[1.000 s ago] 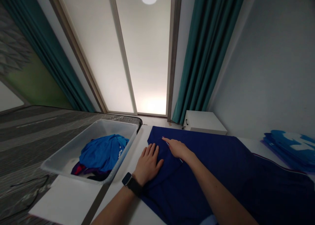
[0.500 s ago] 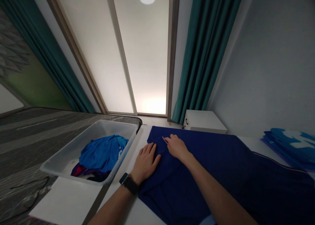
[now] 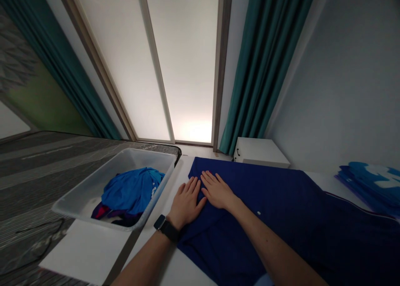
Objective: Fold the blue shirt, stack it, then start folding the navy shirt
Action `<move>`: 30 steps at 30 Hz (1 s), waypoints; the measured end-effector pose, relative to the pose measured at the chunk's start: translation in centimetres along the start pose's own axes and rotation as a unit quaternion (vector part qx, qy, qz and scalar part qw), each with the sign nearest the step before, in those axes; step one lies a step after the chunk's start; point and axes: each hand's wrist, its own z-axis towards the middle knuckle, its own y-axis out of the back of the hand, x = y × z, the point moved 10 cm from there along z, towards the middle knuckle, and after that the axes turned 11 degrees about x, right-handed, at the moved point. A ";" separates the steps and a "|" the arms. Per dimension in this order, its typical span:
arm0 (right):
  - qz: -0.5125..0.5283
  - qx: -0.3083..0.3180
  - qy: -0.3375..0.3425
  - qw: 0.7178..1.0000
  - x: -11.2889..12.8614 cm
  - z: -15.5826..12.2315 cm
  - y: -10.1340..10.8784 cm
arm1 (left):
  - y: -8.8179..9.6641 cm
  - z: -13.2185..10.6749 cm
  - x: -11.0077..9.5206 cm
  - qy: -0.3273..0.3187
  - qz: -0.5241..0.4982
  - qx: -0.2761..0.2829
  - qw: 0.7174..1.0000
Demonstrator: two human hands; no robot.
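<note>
Navy shirt (image 3: 290, 198) lies spread on the white bench (image 3: 159, 252), and the cloth under the hands appears doubled over. Left hand (image 3: 186, 204): open, palm down, fingers slightly fanned, resting on the shirt and gripping nothing. A black-strapped watch (image 3: 164, 229) sits on that wrist. Right hand (image 3: 218, 191): also open and flat on the cloth, just beside the left hand, with no pinch on the fabric. Both sets of fingertips point away from the body.

Flat palms with spread fingers seem the sound way to work this cloth: even, light pressure, without dragging, should keep the layers aligned and the surface smooth.

A small white button (image 3: 258, 213) shows just right of the right forearm. Left of the left hand, a translucent plastic tub (image 3: 78, 198) holds bright blue clothes (image 3: 131, 190). Well to the right of the right hand lies a stack of folded blue clothes (image 3: 365, 181).
</note>
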 end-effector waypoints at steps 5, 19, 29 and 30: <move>0.002 0.007 -0.005 1.000 0.0 0.0 0.1 | 0.0 0.0 0.0 0.001 -0.005 -0.003 1.000; 0.012 0.006 0.003 1.000 0.1 -0.1 0.2 | 4.7 -5.0 1.0 0.040 -0.104 -0.005 0.994; 0.025 0.023 0.002 0.999 -0.1 0.1 0.1 | 2.3 -11.8 0.6 0.042 -0.186 0.056 0.980; 0.026 0.022 0.002 0.999 -0.2 0.1 0.1 | 2.2 -11.9 0.6 0.044 -0.184 0.047 0.981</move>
